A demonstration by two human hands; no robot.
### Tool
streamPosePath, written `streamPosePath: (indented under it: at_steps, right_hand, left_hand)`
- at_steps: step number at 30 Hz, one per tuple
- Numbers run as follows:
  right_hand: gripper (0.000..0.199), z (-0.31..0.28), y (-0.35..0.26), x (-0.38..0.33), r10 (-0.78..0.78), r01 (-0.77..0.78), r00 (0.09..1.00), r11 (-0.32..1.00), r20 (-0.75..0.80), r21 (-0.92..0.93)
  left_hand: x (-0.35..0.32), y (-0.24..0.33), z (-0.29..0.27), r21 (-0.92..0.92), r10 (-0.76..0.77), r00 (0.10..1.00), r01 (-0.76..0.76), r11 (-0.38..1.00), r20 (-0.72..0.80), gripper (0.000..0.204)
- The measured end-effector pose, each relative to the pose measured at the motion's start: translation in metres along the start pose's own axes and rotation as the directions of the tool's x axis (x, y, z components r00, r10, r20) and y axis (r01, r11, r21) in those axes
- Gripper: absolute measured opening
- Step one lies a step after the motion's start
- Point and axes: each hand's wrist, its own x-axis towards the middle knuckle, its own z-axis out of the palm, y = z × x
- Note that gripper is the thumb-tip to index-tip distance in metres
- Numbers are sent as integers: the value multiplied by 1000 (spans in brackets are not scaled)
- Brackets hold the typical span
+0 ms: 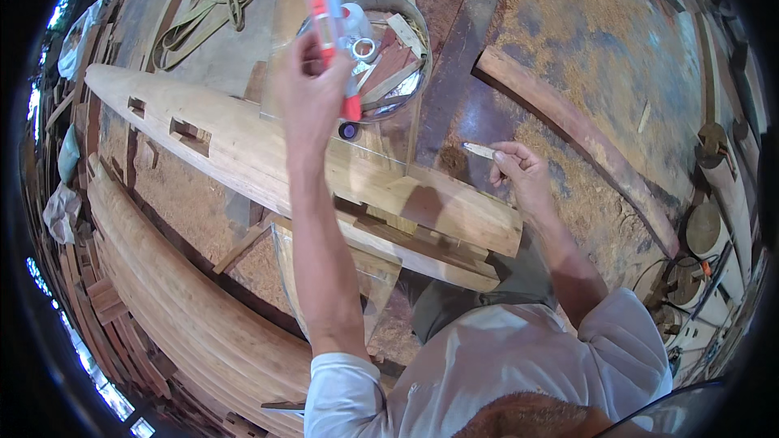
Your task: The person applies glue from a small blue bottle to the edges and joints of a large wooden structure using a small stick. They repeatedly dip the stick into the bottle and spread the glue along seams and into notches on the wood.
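Note:
My left hand [312, 85] is closed around a red spirit level [327, 23], raised in front of a round metal pan [423, 20]. In my right hand [522, 169], thumb and fingers pinch a short, flat, pale stick [479, 150] with a dark tip. Under both arms lies a long tapered wooden beam [251, 134], with mortise holes cut near its left end. A small dark round object [348, 130] rests at the beam's far edge, just below the level. The level covers part of the pan.
The pan holds a white bottle [355, 20], a tape roll [363, 49] and wood offcuts [393, 65]. A webbing strap [215, 16] lies far left, a curved timber [576, 134] on the right. Stacked curved timbers [170, 276] fill the near left. Sawdust covers the floor.

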Motion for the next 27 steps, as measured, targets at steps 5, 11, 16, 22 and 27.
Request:
streamPosePath:
  at_steps: [5,11,16,22,27]
  right_hand:
    - [16,-3,6,7,12,-12,1000,1000,-3,8]
    - [16,-8,7,5,48,-51,998,997,-38,-61]
    - [19,-18,17,2,22,-25,999,995,-38,-92]
    - [20,-20,17,3,44,-49,998,995,-49,-92]
    - [20,-19,10,4,40,-45,998,992,-42,-117]
  left_hand:
    - [-12,-14,-57,241,-64,996,79,967,-69,51]
    - [-11,-26,-59,494,-172,985,159,855,-20,52]
    - [-1,-1,-57,690,-106,993,39,723,55,42]
    - [-14,12,-53,816,-86,976,-117,566,199,35]
    - [12,-6,-26,773,150,942,-333,540,301,33]
